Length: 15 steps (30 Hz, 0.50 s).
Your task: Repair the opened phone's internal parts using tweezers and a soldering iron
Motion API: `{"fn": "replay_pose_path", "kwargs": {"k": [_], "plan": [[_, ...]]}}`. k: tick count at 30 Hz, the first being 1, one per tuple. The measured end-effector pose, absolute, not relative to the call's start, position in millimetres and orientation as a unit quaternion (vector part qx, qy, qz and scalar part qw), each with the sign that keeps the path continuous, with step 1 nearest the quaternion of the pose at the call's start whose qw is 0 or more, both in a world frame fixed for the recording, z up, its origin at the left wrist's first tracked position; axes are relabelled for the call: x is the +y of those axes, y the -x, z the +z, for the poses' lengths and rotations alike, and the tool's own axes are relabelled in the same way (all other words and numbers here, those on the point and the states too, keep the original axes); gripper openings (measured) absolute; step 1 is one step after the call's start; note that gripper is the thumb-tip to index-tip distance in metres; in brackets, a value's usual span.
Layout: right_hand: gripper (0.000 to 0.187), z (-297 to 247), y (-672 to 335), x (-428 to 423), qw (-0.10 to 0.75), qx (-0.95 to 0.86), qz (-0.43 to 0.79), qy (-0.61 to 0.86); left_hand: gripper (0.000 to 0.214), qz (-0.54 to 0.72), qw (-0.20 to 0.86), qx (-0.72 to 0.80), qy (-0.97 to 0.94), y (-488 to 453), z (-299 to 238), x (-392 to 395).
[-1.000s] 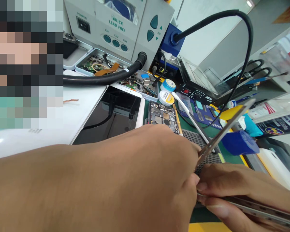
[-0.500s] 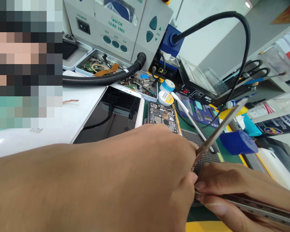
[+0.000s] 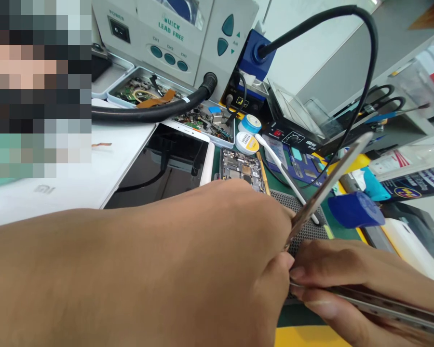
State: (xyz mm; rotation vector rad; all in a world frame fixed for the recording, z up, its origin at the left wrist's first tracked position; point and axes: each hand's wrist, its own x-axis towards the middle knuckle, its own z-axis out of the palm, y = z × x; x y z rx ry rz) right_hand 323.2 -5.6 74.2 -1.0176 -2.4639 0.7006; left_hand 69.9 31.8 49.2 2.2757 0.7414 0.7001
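Note:
My left hand (image 3: pixel 217 250) fills the lower middle, its back towards me and its fingers closed. Out of its grip, slanting up to the right, rises a slim metal pair of tweezers (image 3: pixel 331 185). My right hand (image 3: pixel 358 270) pinches a second pair of tweezers (image 3: pixel 383 308), with holes along its arms. The fingertips of both hands nearly meet over a grey perforated pad (image 3: pixel 307 236). What lies at the tips is hidden behind my left hand. Just beyond that hand is an exposed phone circuit board (image 3: pixel 242 166), partly covered by my knuckles.
A soldering station (image 3: pixel 166 43) stands behind, its thick black hose crossing a tray of circuit boards (image 3: pixel 112 99). A white-framed phone (image 3: pixel 148 178) lies left of the board. Small round tubs (image 3: pixel 248 143), a white stick-like tool (image 3: pixel 289 178) and a blue cap-like object (image 3: pixel 356 209) sit right.
The whole view has shifted slightly, with background things a little higher and further left. Both hands keep nearly the same pose and grip.

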Motion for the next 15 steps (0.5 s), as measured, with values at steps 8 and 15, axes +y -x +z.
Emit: {"fn": "replay_pose_path", "kwargs": {"k": [8,15], "plan": [[0.021,79,-324,-7,0.157,-0.884,0.262,0.353,0.030,0.241,0.345,0.303,-0.855,-68,46,31],[0.015,76,-320,-8,0.184,-0.870,0.269,0.370,0.026,0.235,0.363,0.330,-0.839,-70,37,28]]}}
